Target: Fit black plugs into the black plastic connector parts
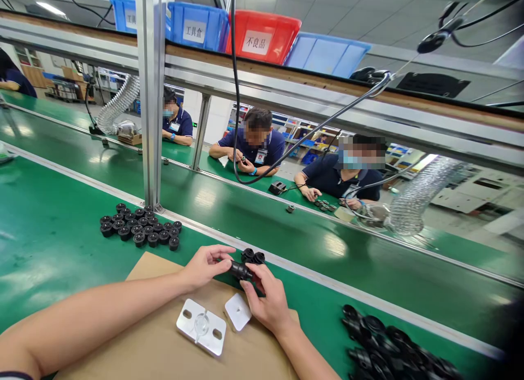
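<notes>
Both hands meet at the far edge of the cardboard sheet [164, 342], left hand [204, 266] and right hand [268, 301] pinching one small black part [239, 270], two finished-looking ones [252, 256] just beyond, heaps left and right apparently waiting.

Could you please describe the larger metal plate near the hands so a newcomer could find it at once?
Start at the brown cardboard sheet lying on the green workbench. Just below the left hand sits the rectangular silver metal plate. Unlike the smaller plain white square plate beside it, it has a round central recess and a slot at each end.
</notes>
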`<action>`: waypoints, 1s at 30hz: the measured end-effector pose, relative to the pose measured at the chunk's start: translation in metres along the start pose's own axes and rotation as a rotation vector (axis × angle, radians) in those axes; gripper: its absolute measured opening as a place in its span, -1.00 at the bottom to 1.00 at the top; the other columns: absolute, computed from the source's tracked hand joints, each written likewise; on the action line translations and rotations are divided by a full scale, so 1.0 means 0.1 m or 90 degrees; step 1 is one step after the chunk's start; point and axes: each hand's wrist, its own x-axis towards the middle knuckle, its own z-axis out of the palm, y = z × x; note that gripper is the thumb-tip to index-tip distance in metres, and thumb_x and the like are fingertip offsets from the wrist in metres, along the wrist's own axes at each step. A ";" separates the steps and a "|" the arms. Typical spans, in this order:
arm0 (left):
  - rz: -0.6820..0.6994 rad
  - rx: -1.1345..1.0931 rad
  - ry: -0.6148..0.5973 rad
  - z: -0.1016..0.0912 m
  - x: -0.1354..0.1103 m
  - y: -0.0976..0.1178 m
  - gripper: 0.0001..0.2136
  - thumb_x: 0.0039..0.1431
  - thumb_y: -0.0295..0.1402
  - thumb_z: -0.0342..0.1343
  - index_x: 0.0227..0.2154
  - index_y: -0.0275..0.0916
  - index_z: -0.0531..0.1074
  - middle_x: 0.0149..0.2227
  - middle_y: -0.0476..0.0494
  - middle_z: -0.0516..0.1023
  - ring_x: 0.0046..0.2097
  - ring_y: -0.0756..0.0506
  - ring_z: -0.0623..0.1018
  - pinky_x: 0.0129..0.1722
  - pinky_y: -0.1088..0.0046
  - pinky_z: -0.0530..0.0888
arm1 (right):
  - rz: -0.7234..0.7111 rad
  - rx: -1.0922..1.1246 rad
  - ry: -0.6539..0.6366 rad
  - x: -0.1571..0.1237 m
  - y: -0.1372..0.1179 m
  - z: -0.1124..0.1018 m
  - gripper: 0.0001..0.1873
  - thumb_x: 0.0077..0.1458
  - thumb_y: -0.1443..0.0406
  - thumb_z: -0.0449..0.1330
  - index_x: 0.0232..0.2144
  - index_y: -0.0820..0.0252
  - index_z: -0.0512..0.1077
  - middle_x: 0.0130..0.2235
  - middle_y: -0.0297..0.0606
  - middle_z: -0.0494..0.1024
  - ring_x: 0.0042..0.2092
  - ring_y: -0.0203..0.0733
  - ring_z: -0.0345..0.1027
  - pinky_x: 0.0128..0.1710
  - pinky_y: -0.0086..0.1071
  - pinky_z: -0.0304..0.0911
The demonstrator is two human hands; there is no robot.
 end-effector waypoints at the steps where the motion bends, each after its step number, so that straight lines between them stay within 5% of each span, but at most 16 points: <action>1: -0.008 -0.007 -0.002 -0.01 0.00 0.00 -0.40 -0.03 -0.05 0.54 0.02 -0.29 0.62 -0.10 -0.30 0.70 -0.05 -0.23 0.64 -0.01 0.25 0.50 | -0.001 -0.003 0.003 0.00 0.00 0.00 -0.67 0.33 0.32 0.22 0.12 0.13 0.40 -0.24 -0.18 0.54 -0.36 -0.17 0.45 -0.51 -0.40 0.39; 4: -0.021 -0.030 0.007 -0.02 0.02 0.00 -0.34 -0.20 -0.11 0.62 -0.01 -0.26 0.63 -0.02 -0.34 0.69 0.03 -0.28 0.62 -0.01 0.24 0.51 | 0.004 -0.013 0.014 0.00 0.01 0.01 -0.68 0.33 0.31 0.21 0.11 0.13 0.40 -0.24 -0.19 0.54 -0.38 -0.18 0.45 -0.53 -0.40 0.39; 9: -0.028 -0.039 0.008 -0.02 0.03 -0.02 -0.42 0.03 -0.03 0.51 0.04 -0.28 0.61 -0.08 -0.31 0.72 -0.02 -0.22 0.65 0.11 0.18 0.47 | -0.012 -0.022 0.019 0.00 0.03 0.01 -0.69 0.35 0.33 0.19 0.12 0.12 0.40 -0.24 -0.18 0.56 -0.37 -0.16 0.48 -0.52 -0.40 0.40; 15: -0.030 -0.029 0.007 -0.07 0.04 -0.03 -0.37 -0.19 -0.17 0.60 -0.01 -0.26 0.62 0.02 -0.36 0.68 0.05 -0.28 0.62 0.00 0.22 0.53 | -0.006 -0.018 0.020 0.04 0.03 0.01 -0.70 0.36 0.33 0.19 0.11 0.13 0.42 -0.29 -0.22 0.54 -0.41 -0.18 0.46 -0.53 -0.40 0.39; 19: 0.005 0.029 0.006 -0.04 0.04 -0.03 -0.38 0.03 -0.08 0.45 0.12 -0.28 0.53 0.04 -0.37 0.67 0.05 -0.24 0.63 0.07 0.20 0.49 | -0.011 -0.023 0.019 0.04 0.03 0.00 -0.71 0.36 0.32 0.19 0.10 0.13 0.43 -0.32 -0.25 0.54 -0.45 -0.20 0.43 -0.55 -0.40 0.36; 23: 0.042 0.157 -0.003 0.02 0.04 -0.01 -0.37 0.16 0.01 0.31 0.15 -0.36 0.48 0.03 -0.46 0.66 0.06 -0.30 0.63 -0.02 0.23 0.52 | -0.032 -0.018 0.008 0.09 0.02 -0.04 -0.70 0.35 0.33 0.19 0.10 0.16 0.44 -0.32 -0.24 0.57 -0.48 -0.23 0.43 -0.56 -0.42 0.35; 26: 0.064 0.311 0.010 -0.05 0.10 0.13 -0.45 0.28 -0.10 0.19 0.22 -0.34 0.41 0.05 -0.43 0.64 0.04 -0.29 0.62 -0.09 0.24 0.53 | -0.020 -0.019 -0.002 0.21 -0.01 -0.19 -0.71 0.34 0.28 0.21 0.08 0.18 0.44 -0.45 -0.35 0.50 -0.55 -0.27 0.35 -0.58 -0.44 0.29; 30: 0.074 0.599 0.053 -0.30 0.21 0.49 -0.44 0.23 -0.34 0.26 0.29 -0.25 0.37 0.23 -0.43 0.49 0.26 -0.41 0.44 0.26 -0.04 0.32 | 0.086 -0.066 -0.175 0.35 -0.02 -0.67 -0.74 0.36 0.12 0.20 -0.02 0.10 0.50 -0.49 -0.36 0.48 -0.52 -0.24 0.34 -0.52 -0.41 0.32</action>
